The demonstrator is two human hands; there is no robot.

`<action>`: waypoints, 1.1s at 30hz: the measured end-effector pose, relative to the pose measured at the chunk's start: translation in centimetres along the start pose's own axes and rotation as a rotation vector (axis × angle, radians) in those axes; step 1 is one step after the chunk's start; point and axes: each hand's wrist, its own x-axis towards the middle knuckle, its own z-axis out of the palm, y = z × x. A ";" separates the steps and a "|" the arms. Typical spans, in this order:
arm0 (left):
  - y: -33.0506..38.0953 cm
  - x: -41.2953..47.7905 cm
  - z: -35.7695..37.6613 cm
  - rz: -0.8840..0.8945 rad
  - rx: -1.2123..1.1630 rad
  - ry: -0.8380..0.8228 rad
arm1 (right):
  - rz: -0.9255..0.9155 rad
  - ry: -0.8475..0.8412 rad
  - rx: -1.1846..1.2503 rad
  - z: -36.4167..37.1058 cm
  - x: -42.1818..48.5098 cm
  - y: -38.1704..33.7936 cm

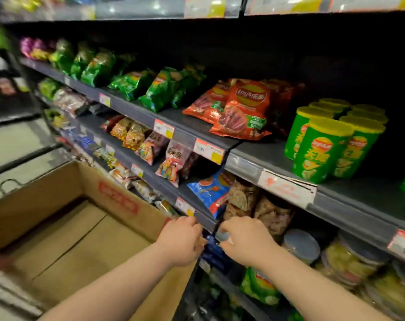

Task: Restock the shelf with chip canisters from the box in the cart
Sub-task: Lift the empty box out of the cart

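Note:
My left hand (180, 242) and my right hand (245, 240) reach side by side to the front edge of a lower shelf (204, 218). Both have curled fingers. A small blue and grey item (212, 240) shows between them, and my right fingers curl onto it. It is too blurred to say what it is or whether my left hand holds it too. Green chip canisters (324, 147) with yellow lids stand grouped on the upper right shelf (266, 156). The cardboard box (81, 218) at lower left shows a bare bottom with no canister visible inside.
Green chip bags (160, 89) and orange chip bags (241, 110) lie on the upper shelf. Snack packets (173, 161) fill the shelf below. Tubs with grey lids (301, 245) sit right of my hands. The cart's wire rim (9, 184) shows behind the box.

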 end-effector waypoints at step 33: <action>-40.1 -11.6 7.3 -0.298 0.134 -0.138 | 0.736 -0.441 0.340 16.1 8.0 -20.6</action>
